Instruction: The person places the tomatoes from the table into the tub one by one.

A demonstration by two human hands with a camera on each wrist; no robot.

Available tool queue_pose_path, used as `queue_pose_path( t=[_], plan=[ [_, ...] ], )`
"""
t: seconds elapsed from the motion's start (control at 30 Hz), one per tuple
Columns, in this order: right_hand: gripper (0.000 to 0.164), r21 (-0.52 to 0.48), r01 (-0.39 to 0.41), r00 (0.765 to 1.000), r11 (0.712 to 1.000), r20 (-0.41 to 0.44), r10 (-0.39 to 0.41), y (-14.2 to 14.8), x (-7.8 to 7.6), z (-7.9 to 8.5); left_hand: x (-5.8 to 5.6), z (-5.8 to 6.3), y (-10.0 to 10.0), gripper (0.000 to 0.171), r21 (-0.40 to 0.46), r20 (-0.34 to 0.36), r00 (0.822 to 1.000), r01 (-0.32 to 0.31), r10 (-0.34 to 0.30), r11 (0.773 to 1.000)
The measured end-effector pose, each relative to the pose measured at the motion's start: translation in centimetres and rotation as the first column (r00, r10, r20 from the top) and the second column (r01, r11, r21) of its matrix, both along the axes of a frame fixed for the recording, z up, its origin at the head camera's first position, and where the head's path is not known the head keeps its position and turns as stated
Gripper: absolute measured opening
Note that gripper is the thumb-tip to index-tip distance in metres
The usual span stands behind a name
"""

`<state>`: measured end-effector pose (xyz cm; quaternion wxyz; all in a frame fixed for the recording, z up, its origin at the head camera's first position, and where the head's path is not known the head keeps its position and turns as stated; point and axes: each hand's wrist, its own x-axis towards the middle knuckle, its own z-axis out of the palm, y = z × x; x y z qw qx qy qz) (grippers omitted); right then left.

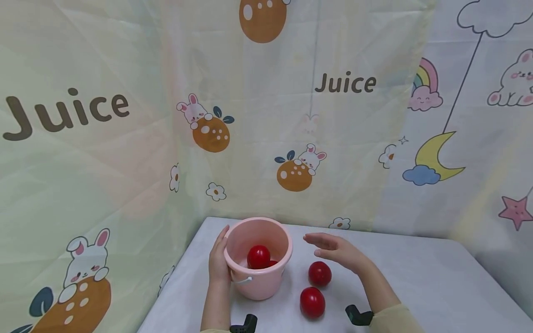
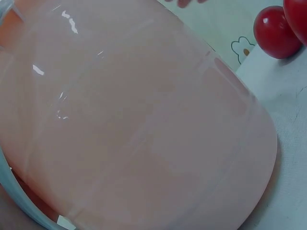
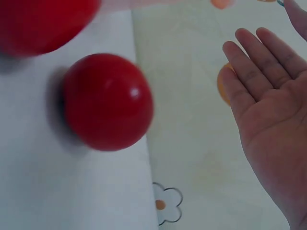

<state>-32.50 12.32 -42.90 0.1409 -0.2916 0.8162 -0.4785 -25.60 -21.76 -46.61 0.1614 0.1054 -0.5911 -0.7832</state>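
Observation:
A pink bucket (image 1: 259, 283) stands upright on the table, its side filling most of the left wrist view. Inside it lies a glossy, tomato-like red ball (image 1: 258, 256), with part of another red one behind the rim. My left hand (image 1: 219, 261) rests along the bucket's left side, fingers straight against it; the thumb is hidden. To the bucket's right, my right hand (image 1: 336, 250) hovers with extended fingers, holding nothing. Below it are two more red balls on the table, a farther one (image 1: 319, 274) and a nearer one (image 1: 312, 303). The right palm (image 3: 276, 129) shows bare in the right wrist view.
A white cloth covers the table (image 1: 416, 277). Printed curtains (image 1: 266, 115) hang behind it and on the left. A light-coloured bucket handle (image 2: 19, 196) crosses the corner of the left wrist view. Dark wrist devices (image 1: 359, 315) sit at both forearms.

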Motion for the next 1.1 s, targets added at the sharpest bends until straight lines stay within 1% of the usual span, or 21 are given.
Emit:
queue_pose_path(
  t=[0.13,0.3,0.57,0.67,0.83,1.0,1.1],
  plan=[
    [0.067,0.03,0.062,0.998,0.998,0.022,-0.063,0.5,0.1,-1.7,0.0,0.0,0.0,0.04,0.001,0.008,1.0,0.002,-0.002,1.0],
    [0.069,0.053,0.119,0.991,0.992,0.055,-0.121,1.0,-0.2,-3.6,0.1,0.0,0.0,0.041,-0.003,0.008,1.0,0.005,-0.005,1.0],
    [0.074,0.074,0.166,0.978,0.983,0.116,-0.174,1.3,-0.6,-6.3,0.0,-0.1,0.0,0.042,-0.005,0.013,1.0,0.006,-0.006,1.0],
    [0.075,0.073,0.169,0.976,0.983,0.126,-0.177,1.4,-0.8,-7.3,-0.1,-0.3,0.0,0.042,-0.003,0.014,1.0,0.006,-0.006,1.0],
    [0.076,0.092,0.178,0.974,0.98,0.121,-0.189,1.5,-0.9,-8.2,-0.1,-0.3,0.1,0.042,-0.005,0.016,1.0,0.0,0.0,1.0],
    [0.077,0.116,0.203,0.969,0.972,0.116,-0.216,1.6,-0.9,-8.6,-0.1,-0.2,0.2,0.041,-0.004,0.014,1.0,0.001,-0.001,1.0],
    [0.077,0.119,0.201,0.969,0.972,0.119,-0.215,1.7,-0.8,-8.7,0.0,-0.2,0.1,0.041,-0.006,0.014,1.0,0.002,-0.002,1.0]
  ],
)
